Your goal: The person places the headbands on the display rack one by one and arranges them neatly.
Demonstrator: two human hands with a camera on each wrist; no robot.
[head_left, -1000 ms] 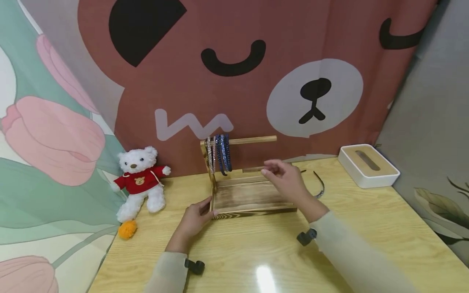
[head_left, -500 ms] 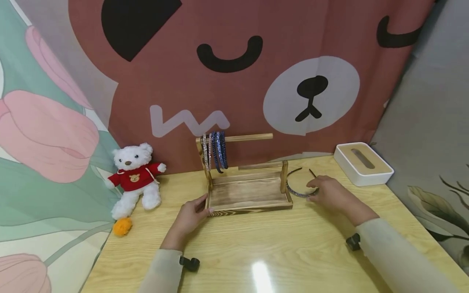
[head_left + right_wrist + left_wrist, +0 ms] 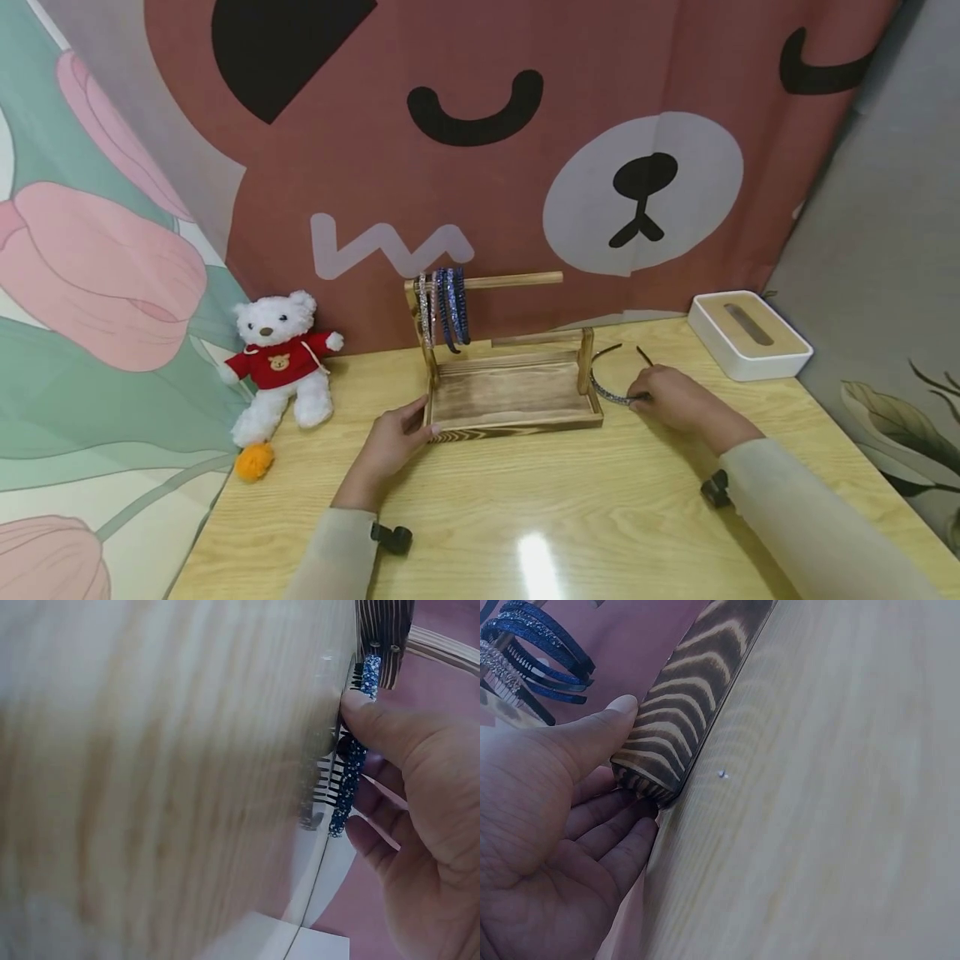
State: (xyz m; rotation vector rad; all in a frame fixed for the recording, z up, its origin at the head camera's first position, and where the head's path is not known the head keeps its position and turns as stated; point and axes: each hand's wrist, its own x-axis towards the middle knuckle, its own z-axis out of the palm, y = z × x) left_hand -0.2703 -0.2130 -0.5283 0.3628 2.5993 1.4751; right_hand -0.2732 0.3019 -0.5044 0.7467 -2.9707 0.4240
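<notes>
At the table's right side my right hand (image 3: 678, 402) pinches a glittery blue headband (image 3: 609, 393) with comb teeth. The right wrist view has the thumb and fingers (image 3: 377, 844) on either side of the headband (image 3: 346, 784), low over the tabletop. My left hand (image 3: 395, 442) holds the front left corner of a wooden display rack (image 3: 525, 432). Seen from the left wrist, the thumb lies on the rack's striped edge (image 3: 682, 712) and the fingers curl against its end. Several sparkly headbands (image 3: 453, 304), silver, pinkish and blue, hang on the rack's upper rod (image 3: 517, 281).
A white plush bear (image 3: 281, 358) in a red top sits left of the rack, with an orange pompom (image 3: 255, 461) at its foot. A white box with a wooden lid (image 3: 750, 335) stands at the back right. Printed curtains rise behind the table.
My right hand has moved from above the rack out to the right and down onto the headband, and now pinches it. My left hand stays at the rack's corner.
</notes>
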